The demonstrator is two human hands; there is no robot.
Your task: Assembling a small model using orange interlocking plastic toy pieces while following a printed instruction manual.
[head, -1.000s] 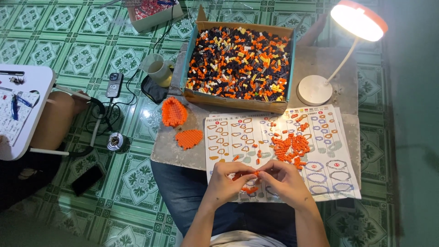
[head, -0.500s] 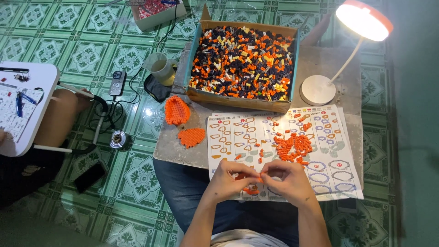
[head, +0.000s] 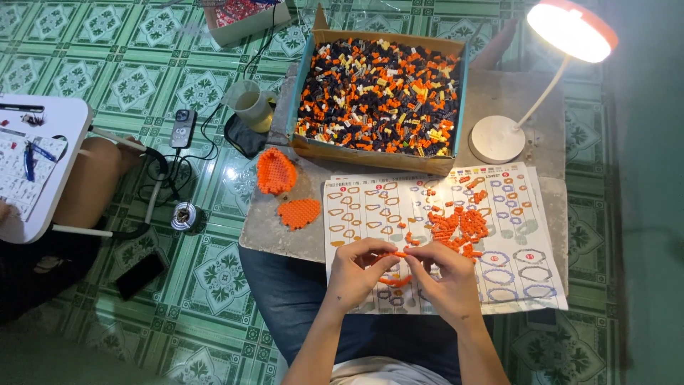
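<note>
A small orange piece (head: 397, 254) is pinched between the fingertips of the left hand (head: 358, 273) and the right hand (head: 443, 277), both hands being closed on it from either side, thumbs and forefingers drawn together; the piece is held just above the near edge of a printed instruction sheet (head: 520, 235) that is spread across a grey stone slab (head: 265, 227); a curved orange strip of joined bricks (head: 394, 281) is seen lying on the sheet directly beneath the hands, whether touched by them cannot be told; a loose heap of orange bricks (head: 458, 224) is scattered on the sheet just beyond the right hand; two finished orange plates are set on the bare slab to the left of the sheet, a taller domed one (head: 275, 171) and a flatter one (head: 299, 212) just below it, near each other but apart; a cardboard box (head: 370, 152) filled with mixed black, orange, grey and yellow bricks is placed at the far side of the slab, its front wall touching the top of the sheet; a white desk lamp (head: 499, 137) with a lit round head is stood to the right of the box; a pale cup (head: 249, 104) is placed beside the box's left wall; a green patterned tile floor (head: 214, 278) is seen around the slab; another person's leg (head: 89, 185) is visible at the left, beside a small white table (head: 53, 117).
</note>
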